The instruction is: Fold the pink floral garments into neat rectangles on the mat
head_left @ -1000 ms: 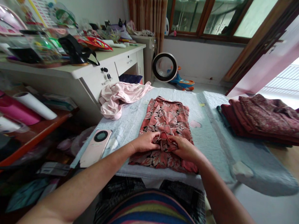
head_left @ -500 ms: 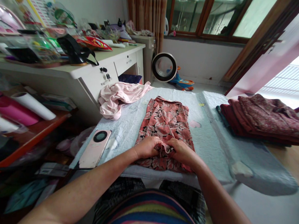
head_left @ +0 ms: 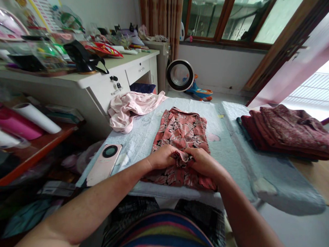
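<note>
A red leaf-patterned garment point(head_left: 184, 126) lies folded into a rough rectangle in front of me. My left hand point(head_left: 164, 157) is closed on a gathered bit of its fabric near the lower middle. Close beside it, my right hand point(head_left: 202, 161) pinches the same bunched cloth, which rises slightly between both hands. Some fingertips are hidden in the folds. Beneath the garment is a pale blue padded cover point(head_left: 230, 165) over an ironing board.
A pink cloth point(head_left: 131, 108) lies crumpled at the far left of the board, with a phone point(head_left: 105, 164) nearer me. Folded dark red clothes point(head_left: 293, 131) are stacked at the right. A cluttered desk point(head_left: 101, 81) stands left; a washing machine's open round door point(head_left: 180, 75) is beyond.
Both hands have lifted the gathered fabric slightly and shifted a little away from me. The garment's near edge has spread wider at both sides.
</note>
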The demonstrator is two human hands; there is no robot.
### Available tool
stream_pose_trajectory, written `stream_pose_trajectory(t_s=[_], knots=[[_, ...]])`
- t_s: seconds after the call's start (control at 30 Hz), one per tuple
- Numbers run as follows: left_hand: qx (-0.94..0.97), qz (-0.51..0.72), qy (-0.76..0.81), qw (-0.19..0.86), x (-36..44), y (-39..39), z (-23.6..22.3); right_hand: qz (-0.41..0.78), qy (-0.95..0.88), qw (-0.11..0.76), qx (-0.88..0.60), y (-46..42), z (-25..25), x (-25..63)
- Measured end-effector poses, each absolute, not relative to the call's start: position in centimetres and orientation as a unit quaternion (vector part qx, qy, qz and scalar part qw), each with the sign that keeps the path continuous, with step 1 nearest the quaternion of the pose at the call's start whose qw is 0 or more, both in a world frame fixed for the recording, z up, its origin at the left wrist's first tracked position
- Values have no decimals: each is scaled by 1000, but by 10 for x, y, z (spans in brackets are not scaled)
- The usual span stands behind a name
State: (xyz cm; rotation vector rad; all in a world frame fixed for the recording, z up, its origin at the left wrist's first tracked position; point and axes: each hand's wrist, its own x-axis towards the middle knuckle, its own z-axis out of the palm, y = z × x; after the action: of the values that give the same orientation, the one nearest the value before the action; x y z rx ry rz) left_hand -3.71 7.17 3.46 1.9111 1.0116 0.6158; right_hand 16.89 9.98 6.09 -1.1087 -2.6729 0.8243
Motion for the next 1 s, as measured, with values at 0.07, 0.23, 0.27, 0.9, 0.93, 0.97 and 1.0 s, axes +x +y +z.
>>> stream_pose_trajectory(t_s=[0.07, 0.23, 0.27, 0.9, 0.93, 0.97, 1.0], knots=[[772, 248, 404, 424, -38, 79, 41, 271, -889, 79, -361, 105, 68, 168], [798, 197, 454, 344, -41, 99, 44, 247, -894, 78, -366, 123, 65, 163], [804, 180, 469, 319, -42, 101, 42, 243, -895, 71, -366, 126, 61, 163], [784, 147, 501, 336, -27, 74, 16, 299, -871, 64, -383, 102, 41, 203], [790, 133, 504, 323, -26, 69, 17, 311, -869, 56, -381, 96, 41, 205], [795, 119, 510, 305, -24, 64, 18, 320, -867, 48, -378, 90, 41, 206], [802, 107, 516, 280, -23, 57, 19, 325, -867, 42, -375, 84, 41, 208]])
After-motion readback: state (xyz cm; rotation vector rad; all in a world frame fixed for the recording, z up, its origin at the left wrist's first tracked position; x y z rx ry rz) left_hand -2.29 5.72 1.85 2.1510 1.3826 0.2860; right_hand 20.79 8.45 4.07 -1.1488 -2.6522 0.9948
